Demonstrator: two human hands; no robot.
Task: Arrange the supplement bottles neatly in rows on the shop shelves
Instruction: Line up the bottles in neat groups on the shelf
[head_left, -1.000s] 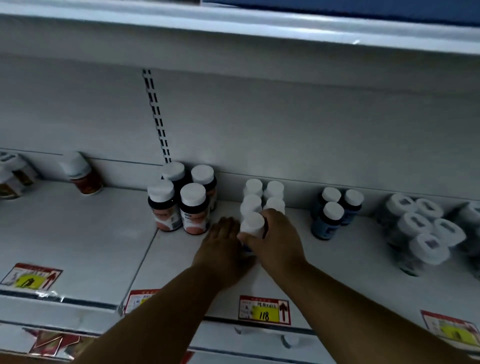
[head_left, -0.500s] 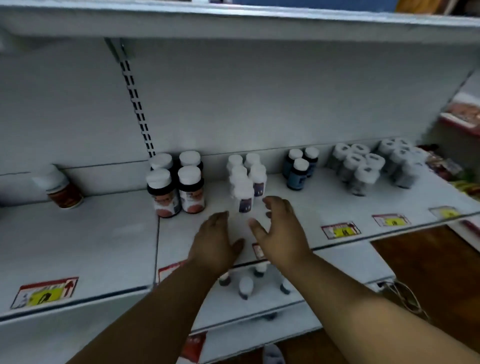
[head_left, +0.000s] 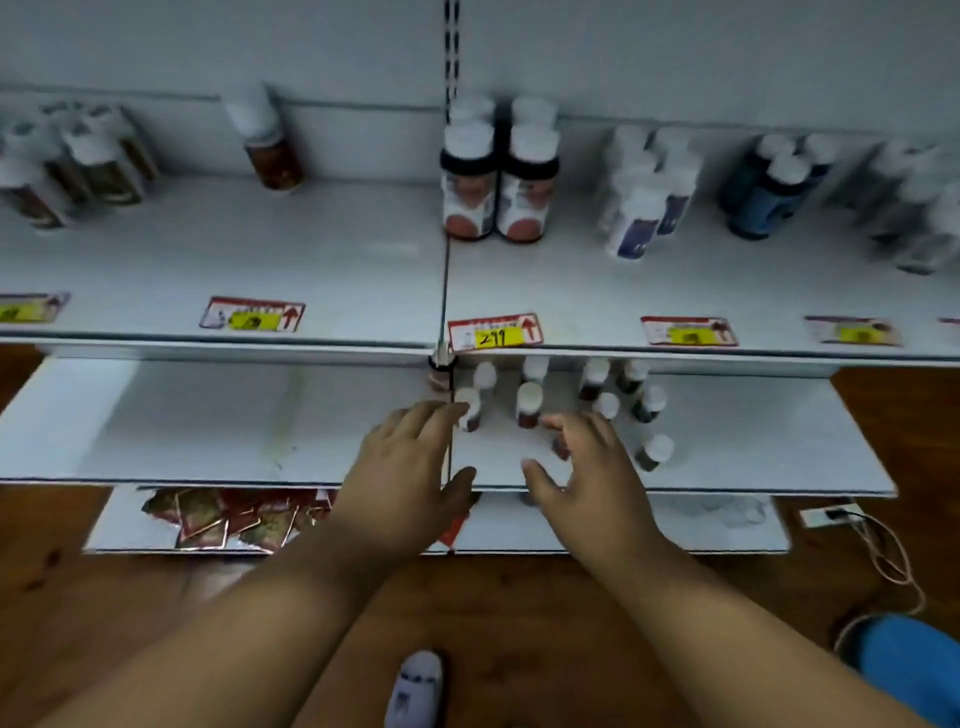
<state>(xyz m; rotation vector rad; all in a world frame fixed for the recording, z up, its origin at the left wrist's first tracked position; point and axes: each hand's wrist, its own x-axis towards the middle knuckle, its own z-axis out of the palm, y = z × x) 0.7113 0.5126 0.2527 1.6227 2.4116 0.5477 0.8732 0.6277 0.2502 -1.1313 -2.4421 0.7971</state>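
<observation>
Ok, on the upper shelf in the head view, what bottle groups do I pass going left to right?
Blurred brown-labelled bottles → lone tilted red-brown bottle → four white-capped bottles with reddish labels → white bottles with purple labels → blue bottles → blurred grey bottles.

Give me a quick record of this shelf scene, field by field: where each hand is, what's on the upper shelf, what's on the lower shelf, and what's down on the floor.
left hand: left hand, fingers spread, over the lower shelf, holding nothing
right hand: right hand, fingers spread, beside the small bottles, holding nothing
upper shelf: large red-label bottles in neat pairs; white bottles; blue bottles
lower shelf: small bottles loosely scattered, not in rows
price tag: yellow price tag on the upper shelf edge
floor: blue object; cable
</observation>
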